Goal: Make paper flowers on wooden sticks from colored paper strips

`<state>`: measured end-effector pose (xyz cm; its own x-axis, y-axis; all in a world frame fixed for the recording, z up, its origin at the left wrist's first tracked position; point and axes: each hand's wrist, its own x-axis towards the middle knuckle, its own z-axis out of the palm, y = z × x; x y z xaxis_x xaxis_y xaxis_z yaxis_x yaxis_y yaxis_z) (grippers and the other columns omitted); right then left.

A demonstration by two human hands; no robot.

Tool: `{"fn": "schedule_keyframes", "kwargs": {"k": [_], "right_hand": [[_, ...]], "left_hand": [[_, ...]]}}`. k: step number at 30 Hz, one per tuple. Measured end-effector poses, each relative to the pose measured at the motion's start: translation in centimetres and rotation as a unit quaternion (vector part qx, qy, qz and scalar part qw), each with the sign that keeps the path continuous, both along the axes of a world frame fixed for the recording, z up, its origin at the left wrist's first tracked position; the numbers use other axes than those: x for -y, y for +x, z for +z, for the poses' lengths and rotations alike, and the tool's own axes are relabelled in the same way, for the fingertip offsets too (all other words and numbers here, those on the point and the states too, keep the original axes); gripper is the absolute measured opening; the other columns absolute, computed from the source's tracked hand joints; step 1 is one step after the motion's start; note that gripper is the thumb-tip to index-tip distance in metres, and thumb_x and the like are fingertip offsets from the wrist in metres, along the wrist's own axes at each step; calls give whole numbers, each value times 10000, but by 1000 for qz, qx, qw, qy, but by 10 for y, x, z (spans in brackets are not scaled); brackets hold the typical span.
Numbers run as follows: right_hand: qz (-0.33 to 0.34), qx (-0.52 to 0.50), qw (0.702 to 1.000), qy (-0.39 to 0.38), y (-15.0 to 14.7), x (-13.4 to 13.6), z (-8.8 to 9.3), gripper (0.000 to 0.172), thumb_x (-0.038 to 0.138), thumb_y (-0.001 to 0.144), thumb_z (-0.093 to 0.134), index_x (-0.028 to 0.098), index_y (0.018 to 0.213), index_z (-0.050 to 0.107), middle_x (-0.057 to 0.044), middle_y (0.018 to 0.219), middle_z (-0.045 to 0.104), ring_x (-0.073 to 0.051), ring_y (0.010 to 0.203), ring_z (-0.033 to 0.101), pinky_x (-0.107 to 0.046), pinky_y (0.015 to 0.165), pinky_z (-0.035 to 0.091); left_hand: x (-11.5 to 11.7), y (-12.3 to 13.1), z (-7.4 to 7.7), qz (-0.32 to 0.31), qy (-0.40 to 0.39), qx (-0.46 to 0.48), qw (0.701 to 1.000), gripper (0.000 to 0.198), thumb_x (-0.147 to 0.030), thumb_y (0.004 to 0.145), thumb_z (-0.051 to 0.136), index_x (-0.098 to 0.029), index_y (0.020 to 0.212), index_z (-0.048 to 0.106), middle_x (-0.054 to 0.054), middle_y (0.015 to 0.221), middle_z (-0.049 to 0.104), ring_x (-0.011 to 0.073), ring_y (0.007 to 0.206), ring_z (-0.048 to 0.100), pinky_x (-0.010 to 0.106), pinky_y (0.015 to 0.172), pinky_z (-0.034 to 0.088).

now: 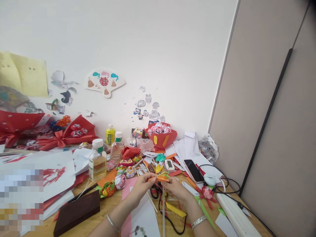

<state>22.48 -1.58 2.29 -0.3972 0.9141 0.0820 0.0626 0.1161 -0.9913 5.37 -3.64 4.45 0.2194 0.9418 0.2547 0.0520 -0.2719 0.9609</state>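
Observation:
Above the middle of the cluttered table, my left hand [144, 184] and my right hand [174, 186] come together on a folded paper flower [162, 177] in orange, yellow and green. Fingers of both hands pinch it from its two sides. A thin pale stick [163, 210] runs down below the flower; whether it is joined to it I cannot tell. White paper [145, 214] and a pink sheet [125, 197] lie under my left forearm. To the left sit finished-looking paper flowers, among them an orange-green one [108, 189] and a pink-white one [120, 181].
A bottle of yellowish liquid [97, 161] and a dark box [77, 212] stand on the left. Behind are a red-wrapped bouquet [161, 140] and a small white timer [169, 165]. A phone [194, 170], black cable [228, 179] and white power strip [238, 215] lie right.

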Motion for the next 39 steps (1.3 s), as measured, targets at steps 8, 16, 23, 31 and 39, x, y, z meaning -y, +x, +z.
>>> {"fn": "schedule_keyframes", "kwargs": {"k": [8,16,23,31,39], "right_hand": [[-9,-2,999,-52,9,-2,3,197,327,681,632,168,639,524,83,504,364,-56,442,270,-196,439,201],[-147,111,968,172,-14,13,13,159,200,777,459,206,897,564,64,547,474,-108,502,446,-207,490,295],[-136,189,927,295,-25,26,13,213,132,785,434,208,943,554,43,580,525,-138,576,512,-225,551,325],[-184,146,939,253,-47,22,-8,53,184,809,409,199,777,448,26,611,500,-148,580,495,-237,548,340],[-137,52,975,168,-47,9,-17,315,374,809,456,203,551,399,49,500,408,-109,485,400,-229,478,294]], "left_hand": [[8,9,-4,-101,76,-249,960,152,-170,696,494,-164,697,646,-8,708,610,142,696,530,222,659,392],[9,21,-18,-58,73,-212,973,249,-115,670,438,-157,871,579,10,753,637,155,709,560,230,646,423],[-4,14,-27,14,91,-206,974,286,-123,694,376,-147,807,637,43,742,677,178,679,581,241,596,424],[-12,8,-27,160,131,-149,967,229,-225,741,411,-181,750,636,53,734,682,198,680,606,278,617,453],[-18,6,-27,188,101,-39,976,209,-352,683,515,-173,726,614,61,744,666,221,733,600,329,704,465]]}}
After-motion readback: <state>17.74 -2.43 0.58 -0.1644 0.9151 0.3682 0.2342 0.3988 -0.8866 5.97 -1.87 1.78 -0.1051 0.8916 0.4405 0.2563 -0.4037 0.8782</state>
